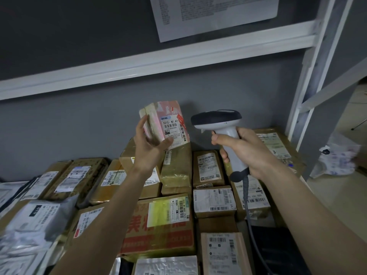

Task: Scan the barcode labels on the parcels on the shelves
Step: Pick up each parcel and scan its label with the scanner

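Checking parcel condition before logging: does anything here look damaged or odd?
The pink parcel held in the left hand looks worn, its pink wrap scuffed and patchy near the top. Its label is readable.

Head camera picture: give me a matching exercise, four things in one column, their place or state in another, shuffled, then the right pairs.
Things:
1. pink parcel
2. barcode scanner
3. printed sheet
4. box with red characters

Places or states:
A. fixed to the grey wall above the shelf rail
B. lying flat among the parcels on the shelf
C. held up in the left hand, label facing the camera
D. gripped by its handle in the right hand

Pairs: 1-C, 2-D, 3-A, 4-B
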